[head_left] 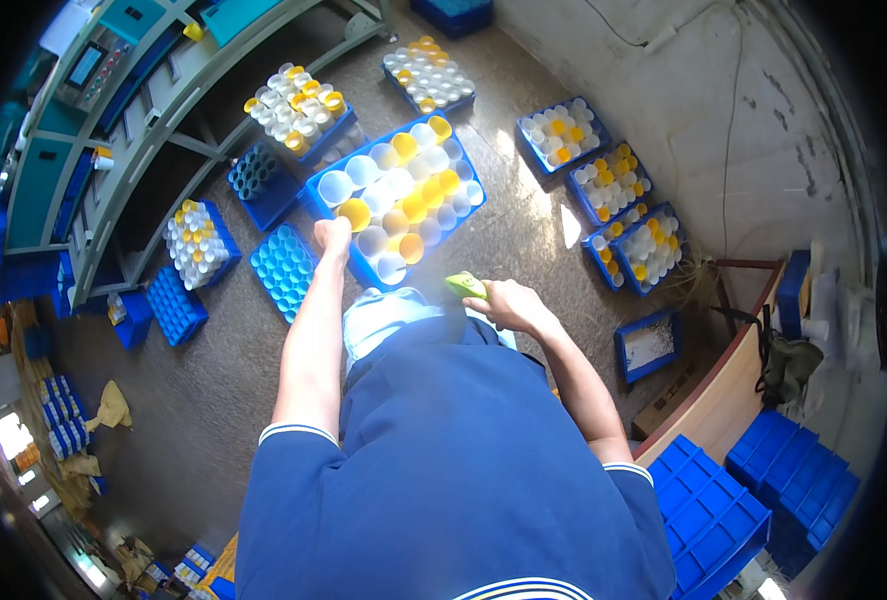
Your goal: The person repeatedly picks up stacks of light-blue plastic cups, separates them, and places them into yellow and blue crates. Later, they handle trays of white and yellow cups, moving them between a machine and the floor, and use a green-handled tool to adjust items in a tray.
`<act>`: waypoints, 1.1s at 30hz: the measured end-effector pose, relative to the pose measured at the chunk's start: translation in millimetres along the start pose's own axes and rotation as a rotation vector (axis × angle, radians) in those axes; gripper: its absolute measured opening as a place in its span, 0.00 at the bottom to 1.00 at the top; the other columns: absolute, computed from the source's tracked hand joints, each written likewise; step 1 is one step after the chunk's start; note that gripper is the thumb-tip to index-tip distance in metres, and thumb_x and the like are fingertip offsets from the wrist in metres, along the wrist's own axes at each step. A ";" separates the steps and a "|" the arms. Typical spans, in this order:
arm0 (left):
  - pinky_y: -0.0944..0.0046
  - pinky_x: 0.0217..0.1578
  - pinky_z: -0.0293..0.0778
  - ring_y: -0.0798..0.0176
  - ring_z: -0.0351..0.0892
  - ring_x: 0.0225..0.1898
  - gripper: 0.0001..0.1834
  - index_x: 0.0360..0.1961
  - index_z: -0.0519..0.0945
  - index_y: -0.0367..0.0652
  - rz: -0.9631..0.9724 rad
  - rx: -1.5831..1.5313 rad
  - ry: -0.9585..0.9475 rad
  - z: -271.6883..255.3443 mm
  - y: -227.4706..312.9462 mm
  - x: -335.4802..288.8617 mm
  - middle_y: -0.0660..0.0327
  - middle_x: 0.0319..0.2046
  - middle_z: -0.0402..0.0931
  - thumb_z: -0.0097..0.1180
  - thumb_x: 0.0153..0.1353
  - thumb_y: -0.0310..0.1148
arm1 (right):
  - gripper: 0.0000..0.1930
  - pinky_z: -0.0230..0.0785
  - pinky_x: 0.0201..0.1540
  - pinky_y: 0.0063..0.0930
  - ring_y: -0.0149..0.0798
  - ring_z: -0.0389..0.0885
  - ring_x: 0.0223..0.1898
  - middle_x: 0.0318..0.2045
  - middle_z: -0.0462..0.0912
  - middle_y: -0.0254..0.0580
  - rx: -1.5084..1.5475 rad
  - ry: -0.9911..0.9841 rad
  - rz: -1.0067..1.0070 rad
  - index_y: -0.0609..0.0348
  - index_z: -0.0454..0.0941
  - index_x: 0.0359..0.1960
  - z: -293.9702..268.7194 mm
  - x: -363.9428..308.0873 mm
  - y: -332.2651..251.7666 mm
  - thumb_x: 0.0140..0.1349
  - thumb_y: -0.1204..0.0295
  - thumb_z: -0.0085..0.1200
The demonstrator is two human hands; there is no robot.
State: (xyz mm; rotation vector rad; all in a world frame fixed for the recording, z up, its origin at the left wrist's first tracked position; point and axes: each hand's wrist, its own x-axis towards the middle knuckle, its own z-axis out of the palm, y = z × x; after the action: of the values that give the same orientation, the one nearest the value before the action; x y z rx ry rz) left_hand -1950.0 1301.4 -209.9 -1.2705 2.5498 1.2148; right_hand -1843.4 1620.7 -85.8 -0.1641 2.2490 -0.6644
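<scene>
In front of me a large blue crate (365, 268) holds several white and yellow tubes standing on end, their round open mouths facing up. At its left edge, my left hand (333, 238) is closed on the crate's rim, with the fingers partly hidden. To the right of the crate's near corner, my right hand (510, 304) is wrapped round a light green handheld tool (465, 285). This tool points left toward the tubes and stays apart from them; its exact kind does not show. A pale haze hangs around the near tubes and my lap.
Blue honeycomb-like trays (283, 268) stand left of the crate. More tube-filled crates lie beyond it and along the right wall, one (563, 133) by the wall's foot. A teal machine bench (178, 150) runs along the left. Stacked blue crates (708, 515) stand behind at right.
</scene>
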 end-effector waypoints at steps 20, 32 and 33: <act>0.49 0.39 0.74 0.43 0.84 0.34 0.19 0.26 0.82 0.27 0.152 0.124 -0.031 11.2 49.8 -12.7 0.40 0.27 0.82 0.55 0.53 0.38 | 0.19 0.74 0.34 0.50 0.58 0.83 0.30 0.24 0.82 0.56 0.015 0.324 -0.191 0.58 0.73 0.41 -68.3 0.2 -35.4 0.67 0.53 0.51; 0.53 0.28 0.69 0.66 0.73 0.25 0.24 0.20 0.77 0.22 0.119 -0.176 -0.139 16.6 57.4 136.9 0.48 0.18 0.77 0.63 0.53 0.41 | 0.21 0.77 0.34 0.41 0.50 0.85 0.29 0.24 0.83 0.47 -0.287 0.517 0.122 0.57 0.75 0.48 -156.4 80.0 -27.0 0.65 0.52 0.53; 0.53 0.28 0.68 0.67 0.72 0.26 0.25 0.19 0.76 0.22 0.117 -0.237 -0.150 18.9 57.1 158.2 0.49 0.18 0.76 0.64 0.52 0.41 | 0.22 0.77 0.34 0.43 0.51 0.85 0.31 0.29 0.84 0.53 -0.225 0.566 0.178 0.57 0.76 0.48 -170.3 93.2 -30.7 0.65 0.51 0.52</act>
State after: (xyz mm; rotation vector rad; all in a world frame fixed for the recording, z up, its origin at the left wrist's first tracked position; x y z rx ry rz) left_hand -2099.7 1230.3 -243.8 -1.0304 2.4615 1.6109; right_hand -2032.4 1635.1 -33.8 0.1330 2.8390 -0.3889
